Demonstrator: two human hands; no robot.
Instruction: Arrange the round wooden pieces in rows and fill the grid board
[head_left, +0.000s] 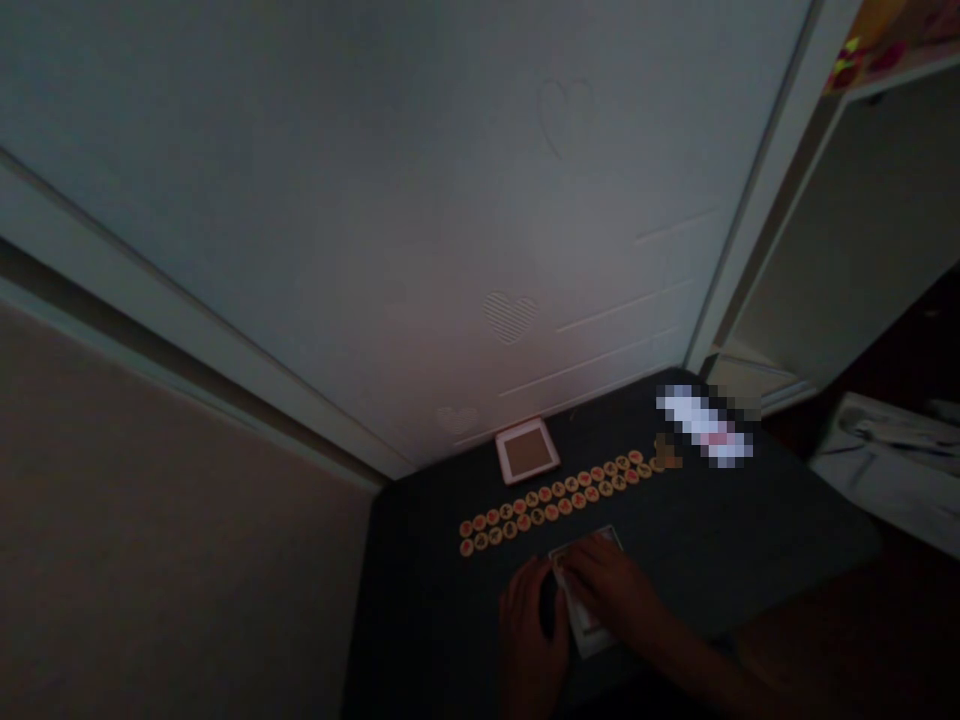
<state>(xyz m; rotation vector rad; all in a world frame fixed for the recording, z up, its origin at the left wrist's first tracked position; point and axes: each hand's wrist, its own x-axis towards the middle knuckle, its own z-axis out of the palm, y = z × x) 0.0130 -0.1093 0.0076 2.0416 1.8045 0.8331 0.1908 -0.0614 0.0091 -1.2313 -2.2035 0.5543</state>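
Note:
Several round wooden xiangqi pieces point(551, 512) with red or dark characters lie in two long rows across the dark table. In front of them is a shallow, light-rimmed box point(600, 642), set at a slant. My right hand point(600, 580) reaches over this box from the right, its fingers bent together at the far left corner. What those fingertips hold, if anything, is hidden. My left hand point(531, 625) is beside the box's left edge, fingers curved and thumb apart, with a dark gap between them. Its fingertips come close to the right hand's.
A pink-framed square lid or tray point(527, 451) lies against the white panel point(420, 250) behind the table point(420, 600). A blurred-out pale object point(705, 425) is at the far right. Beyond the right edge, papers or a white box point(892, 460) stand lower. The light is dim.

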